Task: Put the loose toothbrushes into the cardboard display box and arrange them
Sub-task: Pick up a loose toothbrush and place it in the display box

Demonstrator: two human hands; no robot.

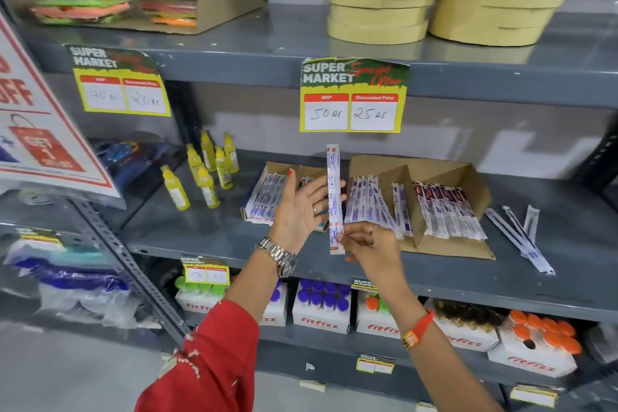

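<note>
A packaged toothbrush [334, 191] stands upright in the air in front of the middle shelf. My right hand [371, 249] pinches its lower end. My left hand [302, 207] is open, palm toward the pack, fingers spread just left of it and touching its side. Behind them a cardboard display box [444, 244] with dividers lies on the shelf, holding several rows of packaged toothbrushes [444, 211]. A smaller box of toothbrushes [264, 197] sits to its left. Three loose toothbrush packs [521, 234] lie on the shelf to the right of the box.
Yellow bottles [204, 174] stand left of the boxes. A price tag [352, 97] hangs from the grey shelf edge [501, 84] above. Round yellow stacks [441, 0] and sponges sit on the top shelf. Fitfizz cartons [322, 308] fill the shelf below.
</note>
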